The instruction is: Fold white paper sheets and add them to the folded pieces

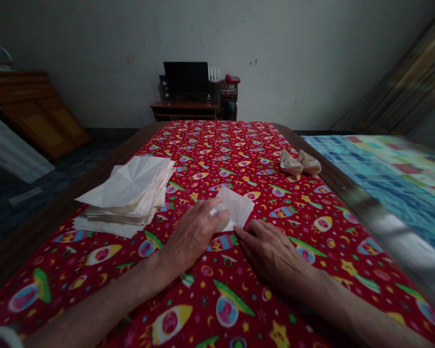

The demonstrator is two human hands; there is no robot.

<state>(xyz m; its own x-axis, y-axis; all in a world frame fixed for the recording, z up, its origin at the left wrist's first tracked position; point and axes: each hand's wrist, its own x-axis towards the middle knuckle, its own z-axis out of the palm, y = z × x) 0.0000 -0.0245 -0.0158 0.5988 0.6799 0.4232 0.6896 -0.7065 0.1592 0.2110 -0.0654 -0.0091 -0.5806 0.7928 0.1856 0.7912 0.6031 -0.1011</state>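
Note:
A partly folded sheet of white paper (pixel 239 205) lies on the red patterned cloth in front of me. My left hand (pixel 197 227) rests over the paper's left side, fingers stretched out and thumb apart, covering part of it. At the near edge, my right hand (pixel 266 241) has its fingers curled, with the index fingertip touching a corner of the paper. To the left lies a stack of creased paper sheets (pixel 130 186), the top one marked with fold lines fanning from its middle. Two bundles of folded paper (pixel 300 163) sit farther off on the right.
A red tablecloth (pixel 224 145) printed with rockets and stars covers the table, whose dark wooden edge (pixel 105 166) shows on the left. Beyond stand a monitor (pixel 186 77) and a red telephone (pixel 232 78). A bed with a checked sheet (pixel 377 169) adjoins on the right.

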